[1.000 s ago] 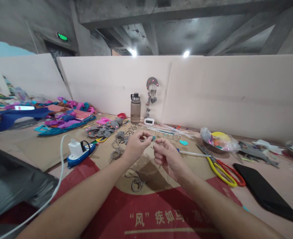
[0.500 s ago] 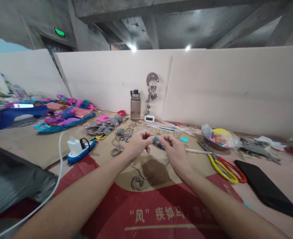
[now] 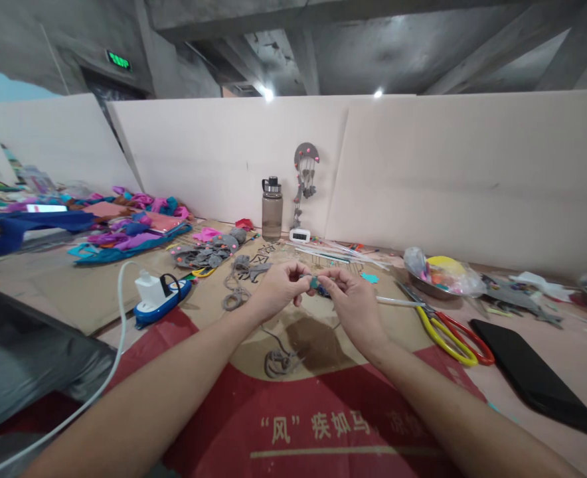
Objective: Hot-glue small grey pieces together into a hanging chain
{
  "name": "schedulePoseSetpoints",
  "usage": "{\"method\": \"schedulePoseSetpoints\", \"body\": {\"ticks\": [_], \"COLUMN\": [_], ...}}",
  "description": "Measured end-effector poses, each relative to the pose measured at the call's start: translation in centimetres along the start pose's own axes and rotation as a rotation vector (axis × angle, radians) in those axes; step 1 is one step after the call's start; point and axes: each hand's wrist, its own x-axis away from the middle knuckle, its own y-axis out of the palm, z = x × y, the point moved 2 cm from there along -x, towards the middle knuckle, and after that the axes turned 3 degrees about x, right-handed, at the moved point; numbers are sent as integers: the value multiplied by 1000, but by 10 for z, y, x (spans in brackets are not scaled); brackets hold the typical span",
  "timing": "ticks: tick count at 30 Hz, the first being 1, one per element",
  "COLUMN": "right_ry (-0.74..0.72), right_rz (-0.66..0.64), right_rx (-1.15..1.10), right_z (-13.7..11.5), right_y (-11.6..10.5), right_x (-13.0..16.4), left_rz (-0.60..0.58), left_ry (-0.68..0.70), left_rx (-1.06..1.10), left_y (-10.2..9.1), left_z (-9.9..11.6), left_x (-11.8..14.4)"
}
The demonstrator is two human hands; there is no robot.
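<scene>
"Two hands on one scrap?"

"Yes. Left hand (image 3: 284,290) pinches the teal piece (image 3: 314,283), and right hand (image 3: 353,303) seems to pinch its other side; both grips are narrow, above the sheet (image 3: 224,411)."

"How far along?"

"The hanging (image 3: 306,156) on the wall looks strung and finished. Grey shapes (image 3: 206,254) with pink dots lie piled at left, apparently cut already. The teal piece looks unfinished to me; the hands cover much of it, so I can't tell what remains."

"Anything in the way?"

"Twine (image 3: 279,364) lies under the hands and could snag; I can't tell whether it's joined to the piece. Scissors (image 3: 450,338) and phone (image 3: 535,378) sit right, power strip (image 3: 167,302) left, bottle (image 3: 272,216) behind, all apart from the hands."
</scene>
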Motion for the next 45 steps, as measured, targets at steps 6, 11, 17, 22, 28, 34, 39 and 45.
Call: {"method": "schedulePoseSetpoints", "body": {"ticks": [6,11,17,22,28,34,39,45], "right_ry": [-19,-19,9,47,-21,-165,-227,-235], "right_rz": [-59,-89,-139,-123,-125,-99,-111,-169], "right_rx": [25,89,43,32,191,511,639,464], "right_z": [1,-1,1,15,13,8,9,8], "right_y": [-2,-2,0,-1,-1,-1,0,-2], "right_x": [0,1,0,-5,0,3,3,6], "left_rz": [-27,-73,-133,-229,-94,-125,-203,-166], "left_ry": [0,-3,-13,-81,73,147,102,50], "left_rx": [-23,-81,-131,18,-301,-426,-424,-424], "left_y": [-2,-3,-7,-10,-13,-10,-10,-13], "left_z": [0,2,6,9,11,5,3,6], "left_x": [-1,0,0,0,-1,-1,2,2]}}
